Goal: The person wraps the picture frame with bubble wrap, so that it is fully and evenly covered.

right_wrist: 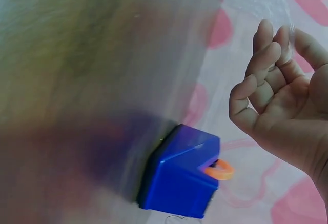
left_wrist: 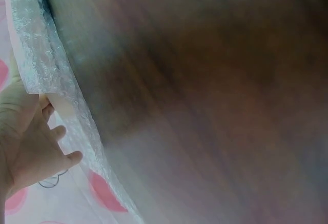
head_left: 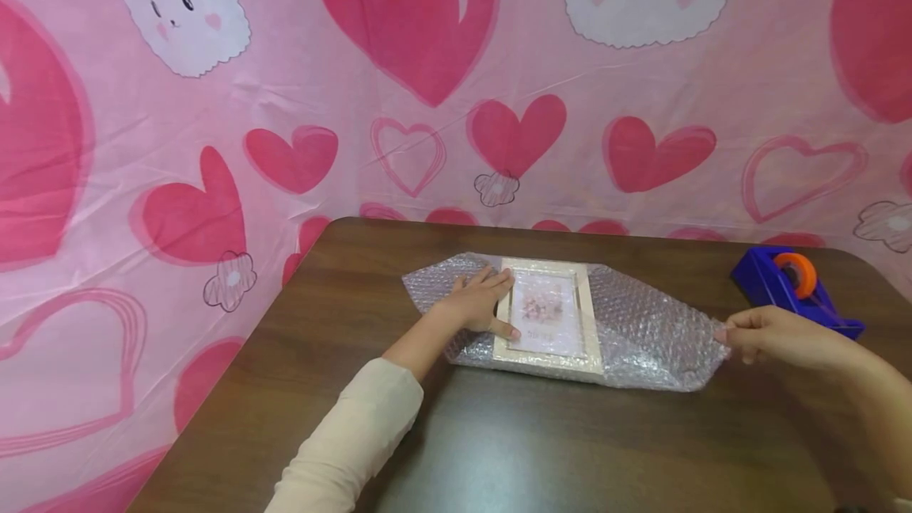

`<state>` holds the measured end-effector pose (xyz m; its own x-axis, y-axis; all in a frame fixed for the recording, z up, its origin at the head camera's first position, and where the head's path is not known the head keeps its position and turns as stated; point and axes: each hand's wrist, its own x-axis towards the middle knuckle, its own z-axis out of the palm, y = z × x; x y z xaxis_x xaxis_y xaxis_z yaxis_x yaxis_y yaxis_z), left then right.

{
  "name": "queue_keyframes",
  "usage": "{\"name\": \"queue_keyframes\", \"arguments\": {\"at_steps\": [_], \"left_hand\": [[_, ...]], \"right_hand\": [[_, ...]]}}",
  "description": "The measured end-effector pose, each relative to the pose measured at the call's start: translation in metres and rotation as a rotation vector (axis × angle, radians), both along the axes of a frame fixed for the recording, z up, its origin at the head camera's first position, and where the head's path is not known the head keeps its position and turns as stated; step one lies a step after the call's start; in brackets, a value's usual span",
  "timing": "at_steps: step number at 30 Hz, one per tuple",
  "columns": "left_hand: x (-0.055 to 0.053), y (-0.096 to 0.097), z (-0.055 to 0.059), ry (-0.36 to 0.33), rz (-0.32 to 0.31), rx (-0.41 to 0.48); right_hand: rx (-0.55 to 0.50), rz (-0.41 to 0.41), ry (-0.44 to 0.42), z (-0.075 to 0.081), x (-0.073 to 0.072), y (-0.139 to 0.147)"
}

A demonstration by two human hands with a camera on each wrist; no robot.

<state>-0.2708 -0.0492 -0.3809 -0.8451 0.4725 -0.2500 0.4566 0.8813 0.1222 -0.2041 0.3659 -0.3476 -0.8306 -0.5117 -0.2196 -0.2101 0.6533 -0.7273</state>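
Pink cloth [head_left: 442,38] printed with red hearts hangs behind a brown wood-grain table [head_left: 499,450]. Toward the tabletop's twelve o'clock edge lies a pale-bordered picture frame [head_left: 547,311] in clear bubble wrap [head_left: 655,331]. At its nine o'clock side, the left hand [head_left: 482,303] rests with fingers spread apart; at three o'clock, the right hand [head_left: 777,335] pinches the wrap's end. A blue tape dispenser [head_left: 757,279] with an orange ring [head_left: 807,279] sits at two o'clock from the frame.
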Motion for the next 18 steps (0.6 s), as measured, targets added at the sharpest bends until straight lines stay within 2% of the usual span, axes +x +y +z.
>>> {"name": "queue_keyframes", "arguments": {"at_steps": [7, 13, 18], "left_hand": [[0.001, -0.001, 0.000, -0.001, 0.000, 0.001], [0.001, -0.001, 0.000, -0.001, 0.003, 0.006], [0.002, 0.000, 0.000, -0.003, 0.003, 0.000]], "right_hand": [[0.018, -0.055, 0.036, 0.013, 0.001, -0.011], [0.078, -0.072, 0.106, 0.024, 0.001, -0.019], [0.079, -0.083, 0.142, 0.032, 0.002, -0.025]]}}
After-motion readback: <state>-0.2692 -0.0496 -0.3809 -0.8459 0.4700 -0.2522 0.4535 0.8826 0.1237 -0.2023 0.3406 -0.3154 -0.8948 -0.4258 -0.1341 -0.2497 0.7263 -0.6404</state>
